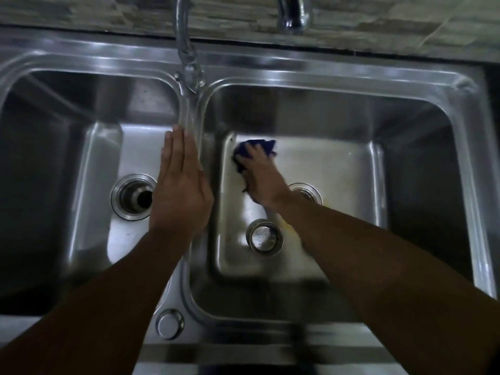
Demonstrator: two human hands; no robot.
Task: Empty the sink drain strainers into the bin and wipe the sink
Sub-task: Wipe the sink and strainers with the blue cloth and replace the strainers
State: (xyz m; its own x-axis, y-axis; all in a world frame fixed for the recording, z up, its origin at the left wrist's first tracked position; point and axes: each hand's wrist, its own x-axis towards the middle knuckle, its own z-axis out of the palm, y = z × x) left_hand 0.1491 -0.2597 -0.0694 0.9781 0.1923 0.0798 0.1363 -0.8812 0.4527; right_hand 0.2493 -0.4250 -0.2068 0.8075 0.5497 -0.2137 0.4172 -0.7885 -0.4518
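A dim stainless-steel double sink sits below a stone-patterned wall. The right hand presses a dark blue cloth onto the right basin floor; the left hand rests flat, fingers together, on the divider. A round perforated metal strainer lies loose nearby.

You are looking at two sink basins, two drain openings, one loose strainer, one blue cloth, two faucets, one round cap, and your two hands.

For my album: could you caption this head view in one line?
Right hand wipes the right steel basin with a dark blue cloth; left hand rests on the divider.
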